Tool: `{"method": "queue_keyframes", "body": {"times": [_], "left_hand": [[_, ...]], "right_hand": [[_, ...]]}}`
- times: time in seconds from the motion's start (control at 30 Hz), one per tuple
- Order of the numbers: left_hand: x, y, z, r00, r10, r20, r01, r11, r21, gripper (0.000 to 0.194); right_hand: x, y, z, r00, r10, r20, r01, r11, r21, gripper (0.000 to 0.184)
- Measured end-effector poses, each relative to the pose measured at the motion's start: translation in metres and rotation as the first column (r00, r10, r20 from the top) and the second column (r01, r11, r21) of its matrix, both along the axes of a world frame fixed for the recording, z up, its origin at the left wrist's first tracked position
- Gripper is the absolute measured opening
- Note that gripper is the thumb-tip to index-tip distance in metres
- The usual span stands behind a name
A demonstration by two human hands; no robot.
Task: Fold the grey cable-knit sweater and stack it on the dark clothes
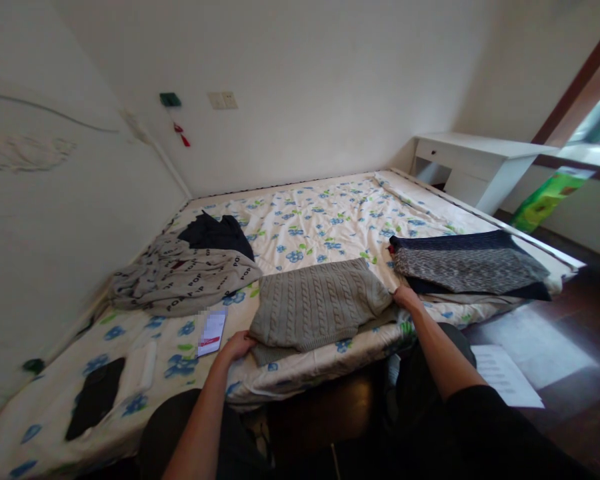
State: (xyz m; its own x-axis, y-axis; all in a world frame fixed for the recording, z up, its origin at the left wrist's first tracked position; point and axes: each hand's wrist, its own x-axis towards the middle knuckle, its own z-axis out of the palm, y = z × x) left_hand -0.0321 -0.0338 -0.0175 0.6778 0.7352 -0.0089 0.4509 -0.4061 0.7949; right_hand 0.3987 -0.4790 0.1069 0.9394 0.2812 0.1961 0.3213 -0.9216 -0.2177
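Grey cable-knit sweater (317, 307) lies flat near the front edge of the floral quilt (300, 230). Left hand (237, 347) and right hand (407, 298) sit on its side edges, partly open, grip unclear. Folded dark knit (467, 263) just beyond right hand, leaflet (213, 332) just beside left

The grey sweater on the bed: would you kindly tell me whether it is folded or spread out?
Folded: the sweater lies squared off, with a lower layer showing beneath its near edge, between the left hand and right hand.
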Motion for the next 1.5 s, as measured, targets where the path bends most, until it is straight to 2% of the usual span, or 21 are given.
{"method": "queue_keyframes", "body": {"times": [0.07, 0.13, 0.27, 0.37, 0.43, 0.5, 0.57, 0.67, 0.73, 0.83, 0.9, 0.97, 1.07, 1.17, 1.23, 1.33, 1.4, 1.5], "left_hand": [[0.002, 0.001, -0.001, 0.999, 0.038, 0.004, -0.038, 0.999, 0.027, 0.025], [0.006, 0.004, 0.002, 0.995, 0.097, 0.027, -0.098, 0.993, 0.058, 0.028], [0.02, 0.001, 0.01, 0.961, 0.222, 0.164, -0.242, 0.963, 0.118, 0.033], [0.031, -0.011, 0.008, 0.957, 0.189, 0.219, -0.22, 0.967, 0.127, 0.041], [0.033, -0.014, 0.003, 0.963, 0.127, 0.239, -0.143, 0.988, 0.054, 0.043], [0.03, -0.012, -0.004, 0.958, 0.053, 0.281, -0.027, 0.995, -0.096, 0.043], [0.025, -0.005, -0.011, 0.959, -0.002, 0.285, 0.063, 0.977, -0.204, 0.043], [0.021, 0.008, -0.019, 0.982, -0.005, 0.19, 0.046, 0.977, -0.21, 0.041], [0.022, 0.014, -0.021, 0.984, 0.011, 0.177, 0.024, 0.981, -0.193, 0.042], [0.028, 0.019, -0.017, 0.974, 0.082, 0.212, -0.062, 0.993, -0.102, 0.047], [0.035, 0.019, -0.009, 0.957, 0.153, 0.245, -0.167, 0.985, 0.038, 0.05], [0.047, 0.015, 0.004, 0.941, 0.163, 0.295, -0.226, 0.955, 0.193, 0.05], [0.08, 0.003, 0.028, 0.943, 0.051, 0.328, -0.18, 0.909, 0.376, 0.052], [0.122, -0.007, 0.05, 0.955, -0.087, 0.283, -0.076, 0.853, 0.516, 0.053], [0.145, -0.008, 0.058, 0.966, -0.144, 0.214, -0.003, 0.822, 0.569, 0.051], [0.166, -0.004, 0.053, 0.989, -0.119, 0.092, 0.047, 0.824, 0.564, 0.052], [0.169, 0.0, 0.041, 0.997, -0.045, 0.062, 0.003, 0.83, 0.557, 0.057], [0.168, 0.001, 0.021, 0.994, 0.031, 0.103, -0.087, 0.797, 0.598, 0.065]], "right_hand": [[-0.002, 0.003, -0.001, 1.0, 0.005, -0.015, -0.005, 1.0, 0.008, 0.036], [-0.006, 0.01, 0.001, 0.999, 0.039, 0.038, -0.041, 0.997, 0.064, 0.041], [-0.015, 0.029, 0.004, 0.949, 0.239, 0.204, -0.273, 0.949, 0.157, 0.038], [-0.023, 0.042, -0.004, 0.87, 0.428, 0.244, -0.467, 0.874, 0.132, 0.045], [-0.025, 0.047, -0.01, 0.829, 0.506, 0.24, -0.537, 0.839, 0.087, 0.055], [-0.024, 0.047, -0.014, 0.82, 0.535, 0.201, -0.553, 0.833, 0.039, 0.068], [-0.02, 0.045, -0.015, 0.848, 0.508, 0.151, -0.515, 0.857, 0.009, 0.079], [-0.013, 0.044, -0.014, 0.906, 0.411, 0.104, -0.411, 0.911, -0.024, 0.082], [-0.011, 0.046, -0.014, 0.917, 0.384, 0.107, -0.381, 0.923, -0.05, 0.079], [-0.013, 0.054, -0.015, 0.885, 0.413, 0.214, -0.416, 0.909, -0.034, 0.073], [-0.015, 0.063, -0.016, 0.834, 0.447, 0.323, -0.475, 0.88, 0.011, 0.071], [-0.019, 0.073, -0.018, 0.777, 0.495, 0.389, -0.549, 0.835, 0.035, 0.071], [-0.029, 0.092, -0.026, 0.753, 0.568, 0.332, -0.6, 0.8, -0.008, 0.072], [-0.044, 0.109, -0.037, 0.809, 0.556, 0.19, -0.553, 0.83, -0.07, 0.07], [-0.052, 0.118, -0.042, 0.842, 0.521, 0.139, -0.512, 0.853, -0.097, 0.069], [-0.058, 0.124, -0.044, 0.86, 0.494, 0.128, -0.482, 0.869, -0.113, 0.067], [-0.058, 0.126, -0.04, 0.864, 0.484, 0.142, -0.474, 0.875, -0.099, 0.061], [-0.06, 0.132, -0.031, 0.882, 0.437, 0.178, -0.435, 0.899, -0.056, 0.053]]}}
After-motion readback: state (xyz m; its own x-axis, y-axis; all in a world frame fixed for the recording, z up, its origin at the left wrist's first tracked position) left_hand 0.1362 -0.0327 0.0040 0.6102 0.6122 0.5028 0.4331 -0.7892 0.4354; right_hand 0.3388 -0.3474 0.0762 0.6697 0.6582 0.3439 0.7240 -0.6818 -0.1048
